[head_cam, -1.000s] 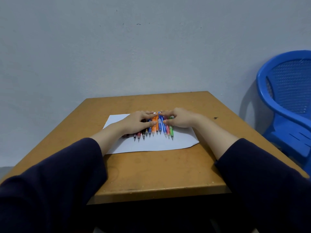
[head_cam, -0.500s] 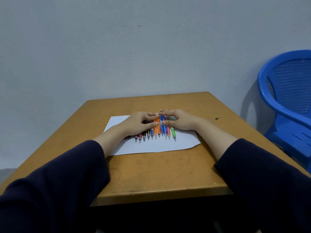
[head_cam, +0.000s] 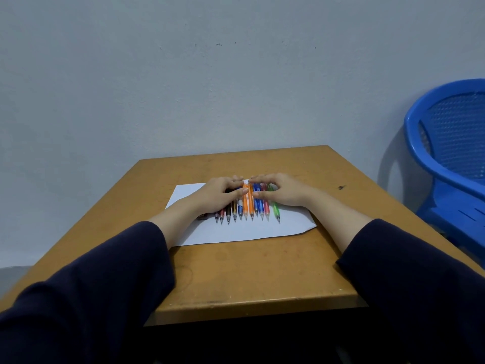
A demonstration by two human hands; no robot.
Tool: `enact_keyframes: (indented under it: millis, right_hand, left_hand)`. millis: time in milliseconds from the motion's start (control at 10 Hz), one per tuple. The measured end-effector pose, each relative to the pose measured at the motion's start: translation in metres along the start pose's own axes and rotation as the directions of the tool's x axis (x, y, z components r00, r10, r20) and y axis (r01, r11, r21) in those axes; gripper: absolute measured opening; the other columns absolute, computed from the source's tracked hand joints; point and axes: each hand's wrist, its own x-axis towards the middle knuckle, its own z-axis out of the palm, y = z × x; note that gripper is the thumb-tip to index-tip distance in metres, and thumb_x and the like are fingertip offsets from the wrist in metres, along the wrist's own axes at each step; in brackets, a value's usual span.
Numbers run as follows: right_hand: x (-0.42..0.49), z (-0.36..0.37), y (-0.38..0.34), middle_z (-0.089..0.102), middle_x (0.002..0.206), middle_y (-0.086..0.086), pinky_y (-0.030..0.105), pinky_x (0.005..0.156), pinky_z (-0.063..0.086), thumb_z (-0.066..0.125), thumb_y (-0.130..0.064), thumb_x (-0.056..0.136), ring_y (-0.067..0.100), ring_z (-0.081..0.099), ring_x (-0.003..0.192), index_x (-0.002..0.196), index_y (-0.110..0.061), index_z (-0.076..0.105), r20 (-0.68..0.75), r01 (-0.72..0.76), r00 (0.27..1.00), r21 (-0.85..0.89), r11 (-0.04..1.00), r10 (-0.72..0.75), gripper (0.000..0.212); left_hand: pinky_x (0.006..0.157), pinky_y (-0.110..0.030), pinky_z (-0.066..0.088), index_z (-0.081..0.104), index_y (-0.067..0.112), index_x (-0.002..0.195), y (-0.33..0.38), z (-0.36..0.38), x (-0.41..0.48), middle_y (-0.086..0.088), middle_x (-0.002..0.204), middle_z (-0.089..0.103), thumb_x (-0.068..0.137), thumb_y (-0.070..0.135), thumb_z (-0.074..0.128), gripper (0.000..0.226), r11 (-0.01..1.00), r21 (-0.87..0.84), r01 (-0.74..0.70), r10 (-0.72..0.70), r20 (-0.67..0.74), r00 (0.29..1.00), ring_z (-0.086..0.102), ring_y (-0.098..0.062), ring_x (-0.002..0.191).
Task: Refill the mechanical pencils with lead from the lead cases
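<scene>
Pressing down with loosely spread left hand (head_cam: 220, 193) and right hand (head_cam: 283, 191), pinching nothing, on a row of pencils (head_cam: 246, 203) lying tips toward the near edge on paper (head_cam: 236, 232) on the desk (head_cam: 262, 271). Seemingly only arranging: no pencil opened, no lead case identifiable, all refilling left.

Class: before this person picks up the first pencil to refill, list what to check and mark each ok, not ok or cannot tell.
1. Mechanical pencils in a row on the paper sheet: ok.
2. Left hand and right hand rest on them, gripping none: ok.
3. Green pencil in line: not ok, it lies apart.
4. Lead case in sight: cannot tell; a dark thing is half hidden by the left wrist.
</scene>
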Motion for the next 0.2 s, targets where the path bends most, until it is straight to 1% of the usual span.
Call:
enact_keyframes:
  millis: [100,200]
  right_hand:
    - [-0.001,-0.0008,-0.0006,0.042,0.147,-0.005,0.033,0.096,0.046,0.057,-0.043,0.09,0.011,0.05,0.122,0.14,-0.03,0.044,-0.025,-0.009,1.0,0.074,0.997,0.011,0.053]
    - [-0.0009,-0.0009,-0.0056,0.049,0.14,-0.003,0.029,0.083,0.054,0.056,-0.04,0.091,0.006,0.061,0.103,0.139,-0.029,0.045,-0.051,-0.027,0.998,0.107,0.994,0.033,0.05]
  left_hand:
    - [0.109,-0.026,0.026,0.057,0.015,0.132,0.004,-0.0045,-0.0025,0.001,0.147,0.043,0.099,0.04,0.044,0.044,0.994,-0.106,0.021,-0.026,-0.05,0.998,0.032,-0.011,0.139]
    - [0.101,-0.029,0.032,0.058,0.018,0.13,0.0049,-0.0082,-0.0032,0.001,0.141,0.051,0.099,0.04,0.045,0.041,0.991,-0.118,0.062,-0.084,-0.191,0.978,0.041,-0.016,0.133]
